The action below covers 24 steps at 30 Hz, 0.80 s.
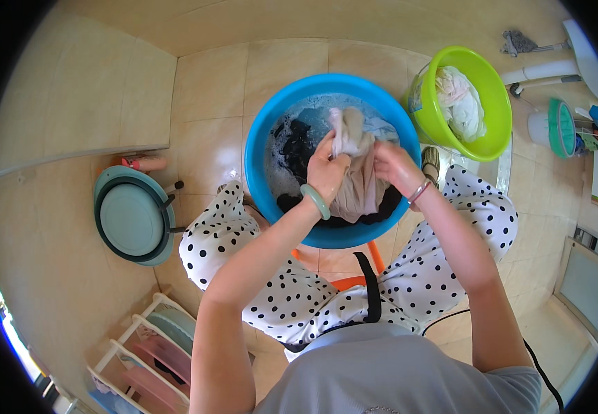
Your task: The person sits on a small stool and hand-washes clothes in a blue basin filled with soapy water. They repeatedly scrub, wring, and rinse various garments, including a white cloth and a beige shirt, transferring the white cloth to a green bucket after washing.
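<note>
A round blue tub (260,200) stands on the floor between my knees, with soapy water (323,110) in it. Dark wet clothes (297,148) lie in the water on the left side. Above the tub I hold a pale beige and pink garment (362,181), bunched at the top and hanging down into the tub. My left hand (328,168) is closed round its left part, thumb on top. My right hand (394,168) pinches it at the right, the fingertips partly hidden by folds. Some light blue cloth (380,129) shows behind the right hand.
A lime green bucket (429,103) with white laundry (461,103) stands right of the tub. Folded basins (131,219) lean at the left wall, beside a red bottle (144,163). A white rack (128,345) is at lower left. Cleaning things (562,127) line the right wall.
</note>
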Each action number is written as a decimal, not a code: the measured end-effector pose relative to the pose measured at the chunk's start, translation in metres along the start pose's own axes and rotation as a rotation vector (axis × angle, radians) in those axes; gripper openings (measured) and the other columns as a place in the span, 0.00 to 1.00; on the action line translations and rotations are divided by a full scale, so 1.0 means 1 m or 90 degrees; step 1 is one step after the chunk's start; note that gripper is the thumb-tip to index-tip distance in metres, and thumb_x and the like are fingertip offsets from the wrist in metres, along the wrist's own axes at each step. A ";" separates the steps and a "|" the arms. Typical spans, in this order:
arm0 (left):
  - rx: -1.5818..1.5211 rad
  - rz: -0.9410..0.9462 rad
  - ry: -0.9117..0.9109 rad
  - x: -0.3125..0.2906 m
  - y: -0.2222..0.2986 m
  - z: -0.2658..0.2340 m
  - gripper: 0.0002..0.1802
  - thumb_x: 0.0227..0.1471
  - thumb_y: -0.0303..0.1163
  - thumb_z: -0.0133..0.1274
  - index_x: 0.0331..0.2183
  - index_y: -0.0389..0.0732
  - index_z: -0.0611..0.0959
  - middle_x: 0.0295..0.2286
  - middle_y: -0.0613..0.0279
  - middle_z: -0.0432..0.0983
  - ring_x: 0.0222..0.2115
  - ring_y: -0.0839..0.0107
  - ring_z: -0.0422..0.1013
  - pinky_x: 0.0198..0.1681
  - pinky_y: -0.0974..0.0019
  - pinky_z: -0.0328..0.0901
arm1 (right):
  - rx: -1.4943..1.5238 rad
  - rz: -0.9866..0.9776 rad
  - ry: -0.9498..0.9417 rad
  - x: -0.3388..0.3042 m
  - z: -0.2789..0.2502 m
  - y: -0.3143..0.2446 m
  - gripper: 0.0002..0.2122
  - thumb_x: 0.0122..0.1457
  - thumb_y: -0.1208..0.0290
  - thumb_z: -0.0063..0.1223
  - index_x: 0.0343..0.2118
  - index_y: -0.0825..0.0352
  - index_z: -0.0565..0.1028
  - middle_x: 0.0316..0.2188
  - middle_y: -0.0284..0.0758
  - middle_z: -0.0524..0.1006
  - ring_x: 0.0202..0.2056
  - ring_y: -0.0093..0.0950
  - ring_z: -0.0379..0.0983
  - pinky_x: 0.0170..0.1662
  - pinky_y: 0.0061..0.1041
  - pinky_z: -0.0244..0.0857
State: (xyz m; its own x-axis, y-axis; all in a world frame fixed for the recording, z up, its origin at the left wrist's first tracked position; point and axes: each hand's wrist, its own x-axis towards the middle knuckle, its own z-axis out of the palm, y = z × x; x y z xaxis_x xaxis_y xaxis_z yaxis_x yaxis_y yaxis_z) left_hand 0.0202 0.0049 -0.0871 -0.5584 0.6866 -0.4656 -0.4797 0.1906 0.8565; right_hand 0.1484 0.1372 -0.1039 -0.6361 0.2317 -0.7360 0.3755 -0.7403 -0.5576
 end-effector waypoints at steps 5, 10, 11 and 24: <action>0.081 0.142 -0.171 -0.028 0.018 0.014 0.20 0.42 0.18 0.43 0.41 0.32 0.77 0.55 0.55 0.60 0.52 0.69 0.61 0.51 0.71 0.57 | 0.208 -0.167 0.001 0.006 0.015 -0.021 0.16 0.59 0.65 0.44 0.48 0.66 0.68 0.46 0.35 0.72 0.47 0.29 0.68 0.52 0.30 0.60; -0.101 -0.202 0.006 -0.021 0.035 0.000 0.31 0.54 0.54 0.43 0.49 0.39 0.71 0.47 0.59 0.68 0.47 0.68 0.65 0.50 0.63 0.57 | 0.240 -0.229 -0.113 0.000 0.023 -0.028 0.12 0.56 0.72 0.46 0.43 0.69 0.72 0.42 0.35 0.74 0.44 0.27 0.70 0.49 0.28 0.62; -0.105 -0.218 0.053 -0.015 0.035 -0.002 0.37 0.52 0.61 0.43 0.50 0.38 0.70 0.45 0.60 0.70 0.46 0.68 0.65 0.51 0.61 0.56 | 0.245 -0.208 -0.149 -0.004 0.024 -0.032 0.12 0.56 0.73 0.47 0.42 0.69 0.72 0.41 0.34 0.74 0.44 0.26 0.69 0.49 0.28 0.62; -0.047 -0.071 0.023 0.001 0.056 0.000 0.11 0.52 0.39 0.55 0.28 0.42 0.75 0.26 0.70 0.72 0.26 0.82 0.68 0.28 0.76 0.64 | -0.084 -0.136 0.104 -0.029 0.049 -0.047 0.14 0.54 0.55 0.54 0.34 0.60 0.76 0.33 0.26 0.74 0.36 0.19 0.69 0.36 0.24 0.63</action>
State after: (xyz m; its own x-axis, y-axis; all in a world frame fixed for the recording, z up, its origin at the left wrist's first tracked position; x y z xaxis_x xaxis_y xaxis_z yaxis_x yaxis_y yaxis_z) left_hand -0.0072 0.0166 -0.0391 -0.5228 0.6379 -0.5655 -0.5874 0.2113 0.7813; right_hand 0.1163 0.1343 -0.0372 -0.5972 0.4800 -0.6426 0.3363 -0.5775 -0.7439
